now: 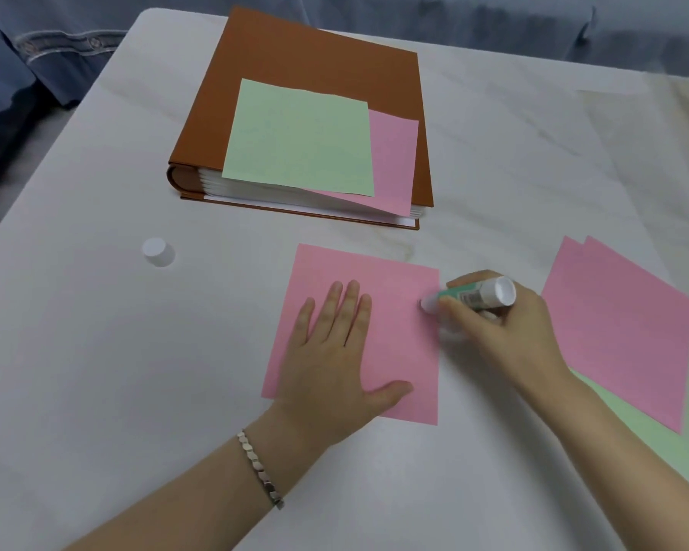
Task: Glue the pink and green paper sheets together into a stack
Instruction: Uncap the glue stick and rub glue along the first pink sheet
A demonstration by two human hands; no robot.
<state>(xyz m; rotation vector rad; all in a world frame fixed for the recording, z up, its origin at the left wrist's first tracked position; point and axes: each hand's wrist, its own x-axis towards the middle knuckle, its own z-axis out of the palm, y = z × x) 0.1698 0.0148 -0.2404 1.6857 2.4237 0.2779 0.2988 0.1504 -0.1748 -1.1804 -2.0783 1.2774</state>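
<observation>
White marble-look table (pixel 136 371), blue fabric (pixel 36 53) behind. Left hand (pixel 335 351) flat, fingers straight, pressing pink sheet (pixel 398 351) near table centre. Right hand (pixel 506 332) grips glue stick (pixel 470 296), tip at sheet's right edge. White cap (pixel 158 251) lies left.

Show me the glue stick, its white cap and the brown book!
glue stick (pixel 472 295): head view, middle of its tube.
white cap (pixel 155 247): head view, its flat top.
brown book (pixel 295 61): head view, bare cover near the far edge.

One brown book (pixel 315 57). On it: one green sheet (pixel 299 137), one pink sheet (pixel 394 161). In front of it: three more pink sheets (pixel 398 344), one glue stick (pixel 470 294), one cap (pixel 158 251).
</observation>
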